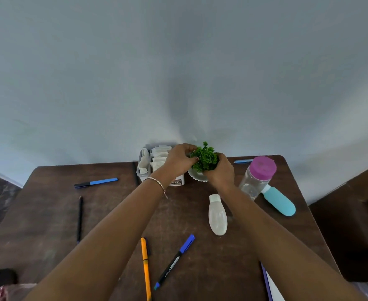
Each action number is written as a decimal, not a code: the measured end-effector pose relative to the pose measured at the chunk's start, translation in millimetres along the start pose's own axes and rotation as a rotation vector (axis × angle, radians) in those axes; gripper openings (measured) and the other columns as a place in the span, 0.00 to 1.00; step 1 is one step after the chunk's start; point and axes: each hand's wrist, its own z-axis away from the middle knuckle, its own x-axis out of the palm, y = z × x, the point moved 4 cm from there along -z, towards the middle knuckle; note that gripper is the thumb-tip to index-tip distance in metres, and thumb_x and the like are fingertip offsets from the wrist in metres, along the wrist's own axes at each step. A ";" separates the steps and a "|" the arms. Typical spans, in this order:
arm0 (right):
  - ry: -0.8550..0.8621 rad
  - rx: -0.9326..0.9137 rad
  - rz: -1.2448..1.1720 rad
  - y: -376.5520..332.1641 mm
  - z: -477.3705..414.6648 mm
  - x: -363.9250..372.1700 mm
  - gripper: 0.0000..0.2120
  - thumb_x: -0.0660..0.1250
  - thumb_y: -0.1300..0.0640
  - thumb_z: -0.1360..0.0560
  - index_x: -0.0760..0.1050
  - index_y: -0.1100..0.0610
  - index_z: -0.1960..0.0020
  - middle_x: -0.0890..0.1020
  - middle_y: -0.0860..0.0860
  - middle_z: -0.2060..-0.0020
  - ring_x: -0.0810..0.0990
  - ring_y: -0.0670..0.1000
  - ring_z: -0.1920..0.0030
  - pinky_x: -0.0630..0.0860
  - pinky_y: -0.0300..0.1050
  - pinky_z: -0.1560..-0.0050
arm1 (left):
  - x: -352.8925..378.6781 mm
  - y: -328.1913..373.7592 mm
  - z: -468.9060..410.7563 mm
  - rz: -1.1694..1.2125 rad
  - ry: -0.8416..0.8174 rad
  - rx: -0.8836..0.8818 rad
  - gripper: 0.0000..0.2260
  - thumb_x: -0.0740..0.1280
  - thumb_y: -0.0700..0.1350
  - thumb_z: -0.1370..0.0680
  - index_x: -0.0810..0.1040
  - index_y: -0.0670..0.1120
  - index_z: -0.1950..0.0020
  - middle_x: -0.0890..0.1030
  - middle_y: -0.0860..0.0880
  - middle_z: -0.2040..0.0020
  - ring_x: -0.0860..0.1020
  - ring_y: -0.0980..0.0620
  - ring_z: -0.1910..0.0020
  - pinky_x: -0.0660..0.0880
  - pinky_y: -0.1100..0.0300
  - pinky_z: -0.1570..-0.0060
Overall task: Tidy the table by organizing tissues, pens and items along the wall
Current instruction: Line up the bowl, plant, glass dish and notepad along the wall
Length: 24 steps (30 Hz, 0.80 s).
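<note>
At the back edge of the tabletop [48,213], right by the wall [178,83]: both hands on the green plant [204,158]. The left hand [178,161] has its fingers curled into the foliage from the left, and the right hand [219,172] wraps it from the right. The plant's white pot [195,175] is mostly hidden, so I can't tell if it's resting on the tabletop or lifted. It sits just beside the grey tissue holder [144,170], on that holder's right, with the tissues [159,157] stacked inside.

My read is that the plant is being seated in the wall row and there's not much travel left.

Key geometry for what follows: everything loose lies toward the person, away from the wall.
- Left hand is nearer the blue pen [96,183] (long axis roughly parallel to the wall) and the black pen [79,218] (axis front-to-back).
- Right hand is nearer the white squeeze bottle [217,215], which lies on its side with the cap toward the wall. It's also nearer the teal bottle [279,202], also on its side, and the upright clear bottle [257,179] with the pink lid.
- The orange pen [145,268] and blue marker [174,261] sit between the forearms near the front edge. The orange one runs front-to-back, the marker diagonal.

One more blue pen [242,161] is at the back edge by the wall. Most of the task looks undone.
</note>
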 end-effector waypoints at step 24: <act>0.083 0.142 -0.119 82.5 142.9 -63.4 0.16 0.74 0.60 0.33 0.72 0.51 0.50 0.80 0.47 0.56 0.79 0.47 0.55 0.73 0.35 0.57 | 90.6 54.6 81.2 0.172 -0.126 0.141 0.32 0.78 0.42 0.32 0.68 0.45 0.32 0.75 0.48 0.36 0.73 0.50 0.37 0.74 0.51 0.38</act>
